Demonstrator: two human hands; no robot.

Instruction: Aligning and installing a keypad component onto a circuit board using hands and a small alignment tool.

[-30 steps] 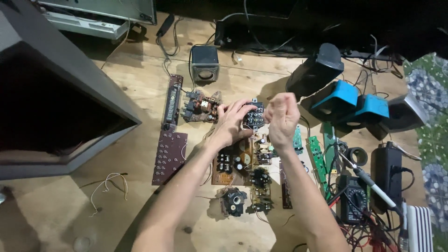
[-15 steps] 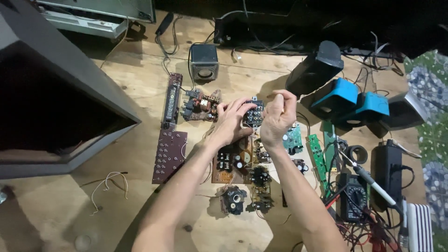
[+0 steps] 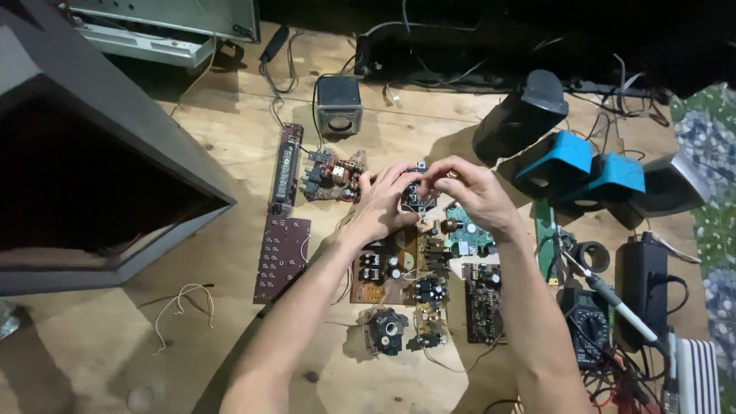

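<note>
An electronics repair workshop: bare circuit boards (image 3: pixel 395 268) lie spread at centre on a plywood work surface (image 3: pixel 230 330), a multimeter (image 3: pixel 586 326) and soldering iron (image 3: pixel 617 303) at lower right, small speakers (image 3: pixel 571 165) at upper right.

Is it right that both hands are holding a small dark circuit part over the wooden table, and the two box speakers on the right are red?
Nearly. The left hand and right hand do pinch the small dark circuit part above the wooden table. But the head view shows the two box speakers are blue, not red.
</note>
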